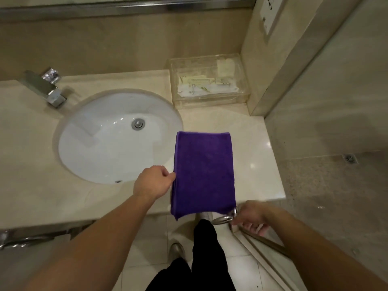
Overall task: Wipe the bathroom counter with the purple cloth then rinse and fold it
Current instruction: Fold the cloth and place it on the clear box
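Fuzzy purple cloth (203, 173) is folded into a neat rectangle on the glossy beige counter (256, 148), right of the oval white sink (94, 148), with its near end drooping off. The left hand (152, 181) pinches its left edge. The right hand (249, 217) is blurry by the near corner, fingers loose, holding nothing.

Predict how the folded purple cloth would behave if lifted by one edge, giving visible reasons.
The purple cloth would probably go floppy: its near end droops past the counter edge. The stacked layers at the left hand may slide apart and unfold. Its fuzzy pile would likely drag, not slip, on the glossy counter.
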`<act>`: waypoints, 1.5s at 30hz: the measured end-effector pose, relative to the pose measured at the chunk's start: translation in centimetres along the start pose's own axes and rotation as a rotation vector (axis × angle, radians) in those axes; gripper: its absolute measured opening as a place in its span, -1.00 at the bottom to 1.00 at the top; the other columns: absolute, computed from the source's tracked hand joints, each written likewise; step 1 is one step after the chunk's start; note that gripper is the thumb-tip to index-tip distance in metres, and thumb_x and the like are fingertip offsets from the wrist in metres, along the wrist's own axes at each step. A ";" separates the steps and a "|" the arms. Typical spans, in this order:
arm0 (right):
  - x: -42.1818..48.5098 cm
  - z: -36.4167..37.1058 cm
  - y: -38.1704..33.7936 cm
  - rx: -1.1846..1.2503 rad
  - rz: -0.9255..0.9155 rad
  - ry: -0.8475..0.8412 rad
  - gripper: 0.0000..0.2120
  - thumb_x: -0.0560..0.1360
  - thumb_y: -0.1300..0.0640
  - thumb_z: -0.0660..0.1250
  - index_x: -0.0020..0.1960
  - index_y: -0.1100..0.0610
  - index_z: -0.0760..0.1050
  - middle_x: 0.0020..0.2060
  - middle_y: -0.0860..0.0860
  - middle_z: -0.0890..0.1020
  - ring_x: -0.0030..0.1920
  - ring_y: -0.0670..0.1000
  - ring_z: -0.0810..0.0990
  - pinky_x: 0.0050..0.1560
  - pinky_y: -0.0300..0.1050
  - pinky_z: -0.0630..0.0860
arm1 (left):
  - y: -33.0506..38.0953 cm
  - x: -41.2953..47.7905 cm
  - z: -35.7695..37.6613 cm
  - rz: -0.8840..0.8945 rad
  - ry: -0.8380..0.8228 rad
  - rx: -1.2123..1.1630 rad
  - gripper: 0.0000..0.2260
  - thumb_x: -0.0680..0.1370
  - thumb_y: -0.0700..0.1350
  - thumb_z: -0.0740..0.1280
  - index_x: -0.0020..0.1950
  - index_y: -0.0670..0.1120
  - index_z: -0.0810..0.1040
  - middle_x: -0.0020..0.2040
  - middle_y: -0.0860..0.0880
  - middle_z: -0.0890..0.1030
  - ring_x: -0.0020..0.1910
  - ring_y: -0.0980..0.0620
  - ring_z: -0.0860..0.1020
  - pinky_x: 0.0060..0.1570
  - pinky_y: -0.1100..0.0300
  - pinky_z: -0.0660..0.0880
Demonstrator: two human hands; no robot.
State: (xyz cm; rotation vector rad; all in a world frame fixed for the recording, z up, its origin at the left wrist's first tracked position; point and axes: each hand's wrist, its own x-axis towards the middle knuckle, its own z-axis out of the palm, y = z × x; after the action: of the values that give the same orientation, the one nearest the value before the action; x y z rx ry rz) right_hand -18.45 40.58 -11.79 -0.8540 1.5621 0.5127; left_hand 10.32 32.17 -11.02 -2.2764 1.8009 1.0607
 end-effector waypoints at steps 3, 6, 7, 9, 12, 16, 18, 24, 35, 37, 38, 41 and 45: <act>0.9 2.2 1.0 0.138 -0.033 0.181 -0.86 0.48 0.04 0.48 -0.08 0.06 0.56 -0.15 0.04 0.61 -0.29 0.00 0.61 -0.22 -0.10 0.61 | -2.2 -2.4 0.7 0.061 -0.009 0.113 -0.61 0.57 0.26 0.27 -0.30 0.04 0.61 -0.33 0.08 0.64 -0.30 0.05 0.59 -0.24 0.16 0.49; 1.1 4.3 1.8 0.315 -0.093 0.368 -0.89 0.47 0.14 0.49 -0.13 0.10 0.56 -0.22 0.07 0.63 -0.31 0.04 0.59 -0.27 -0.11 0.54 | -3.8 -4.8 1.6 0.077 0.015 0.142 -0.55 0.56 0.30 0.24 -0.35 0.03 0.59 -0.37 0.08 0.63 -0.32 0.05 0.59 -0.27 0.16 0.50; 1.1 4.9 2.0 0.379 -0.123 0.425 -0.91 0.48 0.16 0.48 -0.10 0.11 0.57 -0.21 0.10 0.66 -0.32 0.04 0.58 -0.28 -0.11 0.52 | -4.3 -5.7 1.9 0.075 0.022 0.134 -0.57 0.56 0.30 0.25 -0.35 0.04 0.58 -0.37 0.10 0.62 -0.32 0.07 0.58 -0.28 0.17 0.47; 1.1 6.3 2.1 0.509 -0.175 0.488 -0.92 0.48 0.21 0.45 -0.05 0.11 0.56 -0.20 0.15 0.66 -0.34 0.06 0.56 -0.34 -0.13 0.49 | -5.3 -7.4 2.8 0.075 0.022 0.116 -0.63 0.56 0.29 0.26 -0.29 0.09 0.59 -0.36 0.14 0.60 -0.30 0.11 0.56 -0.31 0.19 0.42; 1.1 8.7 1.8 0.586 -0.216 0.487 -0.82 0.49 0.23 0.44 0.03 0.06 0.52 -0.25 0.12 0.59 -0.34 0.09 0.55 -0.38 -0.15 0.47 | -6.8 -9.1 4.3 0.086 -0.035 0.038 -0.74 0.55 0.24 0.33 -0.13 0.10 0.66 -0.22 0.17 0.64 -0.16 0.10 0.61 -0.22 0.19 0.44; 1.2 10.9 1.4 0.689 -0.222 0.463 -0.58 0.49 0.23 0.44 0.26 -0.06 0.42 -0.13 0.05 0.59 -0.34 0.06 0.57 -0.36 -0.14 0.52 | -8.1 -9.6 6.5 0.017 -0.215 -0.183 -0.51 0.51 0.15 0.45 0.37 -0.05 0.57 0.27 -0.02 0.64 0.22 -0.01 0.60 0.20 0.16 0.46; 1.4 11.5 1.5 0.737 -0.230 0.434 -0.50 0.50 0.25 0.43 0.34 -0.09 0.39 -0.10 0.06 0.59 -0.33 0.06 0.57 -0.35 -0.15 0.53 | -7.9 -9.3 7.4 -0.022 -0.269 -0.256 -0.38 0.50 0.06 0.49 0.50 -0.11 0.43 0.40 -0.09 0.54 0.34 -0.07 0.53 0.25 0.15 0.40; 2.4 12.1 1.7 0.931 -0.355 0.497 -0.52 0.51 0.34 0.38 0.32 -0.08 0.46 -0.01 0.12 0.62 -0.36 0.01 0.57 -0.22 -0.03 0.59 | -6.4 -8.3 10.0 -0.082 -0.213 -0.417 -0.55 0.45 -0.10 0.55 0.31 -0.14 0.56 0.26 -0.13 0.62 0.17 -0.08 0.60 0.12 0.16 0.44; 3.7 11.7 3.0 0.942 -0.399 0.577 -0.86 0.58 0.21 0.34 -0.15 0.06 0.48 -0.17 0.06 0.59 -0.25 -0.01 0.54 -0.26 -0.09 0.57 | -5.2 -10.1 12.5 -0.119 0.005 -0.558 -0.87 0.51 -0.18 0.43 -0.02 -0.21 0.56 -0.15 -0.10 0.62 -0.12 -0.12 0.57 -0.13 0.05 0.48; 3.6 12.1 3.5 0.901 -0.404 0.603 -0.87 0.59 0.18 0.30 -0.13 0.06 0.46 -0.14 0.01 0.60 -0.15 0.00 0.56 -0.22 -0.08 0.56 | -5.4 -10.6 12.7 -0.153 -0.001 -0.614 -0.84 0.54 -0.18 0.36 0.05 -0.25 0.52 -0.08 -0.17 0.67 -0.06 -0.18 0.64 -0.06 -0.06 0.55; 3.4 12.4 3.7 0.901 -0.405 0.606 -0.89 0.60 0.17 0.28 -0.11 0.05 0.45 -0.12 0.00 0.60 -0.13 0.00 0.57 -0.21 -0.07 0.55 | -5.5 -11.0 12.7 -0.176 -0.018 -0.655 -0.83 0.57 -0.19 0.32 0.10 -0.26 0.50 -0.04 -0.18 0.69 -0.03 -0.16 0.67 -0.04 -0.07 0.57; 2.6 13.0 4.1 0.924 -0.407 0.600 -0.93 0.63 0.15 0.23 -0.03 0.07 0.44 -0.06 0.06 0.61 -0.12 0.00 0.57 -0.07 0.07 0.59 | -5.2 -12.3 12.2 -0.219 -0.048 -0.745 -0.82 0.62 -0.24 0.21 0.22 -0.24 0.44 -0.11 -0.13 0.71 -0.17 -0.04 0.67 -0.19 0.08 0.52; 0.5 13.4 4.1 1.047 -0.442 0.569 -0.93 0.66 0.19 0.20 0.13 0.08 0.42 -0.02 0.10 0.66 -0.15 0.07 0.72 -0.07 0.03 0.68 | -5.0 -14.1 10.9 -0.182 -0.001 -0.792 -0.70 0.64 -0.24 0.25 0.36 -0.08 0.34 -0.09 -0.15 0.70 -0.13 -0.11 0.70 -0.16 0.09 0.58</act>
State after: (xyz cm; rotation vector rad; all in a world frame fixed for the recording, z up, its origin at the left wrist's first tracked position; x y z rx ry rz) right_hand -12.91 52.95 -15.26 -0.4791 1.7526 -0.8913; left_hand 8.33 50.38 -13.67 -2.7318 1.2508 1.9916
